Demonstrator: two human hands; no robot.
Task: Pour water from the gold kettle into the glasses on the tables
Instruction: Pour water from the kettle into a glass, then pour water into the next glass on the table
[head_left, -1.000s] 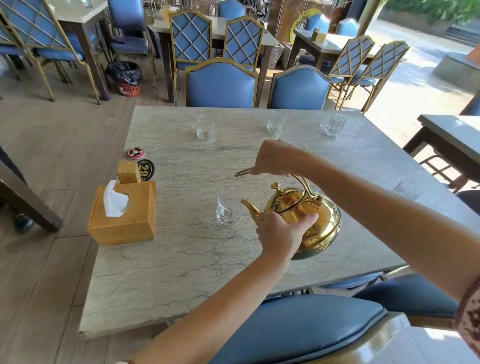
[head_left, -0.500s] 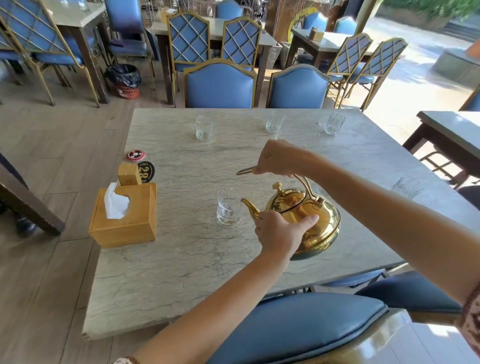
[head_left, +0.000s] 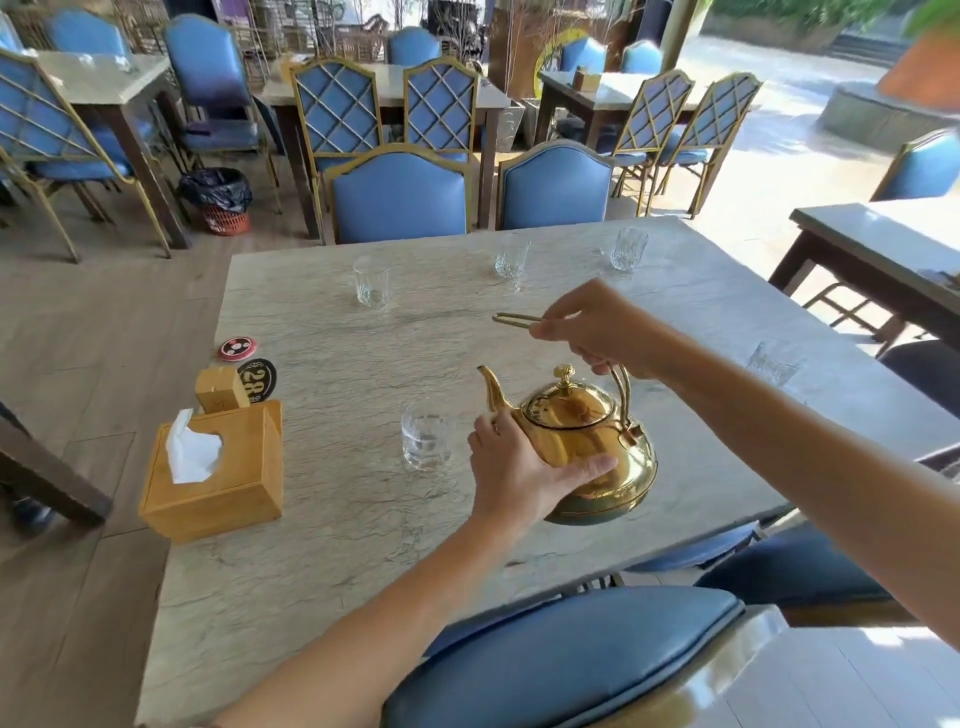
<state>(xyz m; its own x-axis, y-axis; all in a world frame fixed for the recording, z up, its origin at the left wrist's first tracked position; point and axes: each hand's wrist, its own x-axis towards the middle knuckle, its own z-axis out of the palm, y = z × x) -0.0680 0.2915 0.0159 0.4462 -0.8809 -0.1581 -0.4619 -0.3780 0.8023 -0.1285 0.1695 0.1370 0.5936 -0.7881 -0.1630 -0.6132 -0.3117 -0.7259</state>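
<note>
The gold kettle (head_left: 582, 441) is round and shiny, lid on, spout pointing up and left, held just above the marble table's near edge. A clear glass (head_left: 427, 435) with some water stands just left of it; four more glasses (head_left: 372, 280) stand farther off.

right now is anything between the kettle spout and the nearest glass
Nothing visible. The gold kettle, held by the right hand on its handle and the left hand on its body, has its spout just right of the nearest glass, with only bare tabletop between.
</note>
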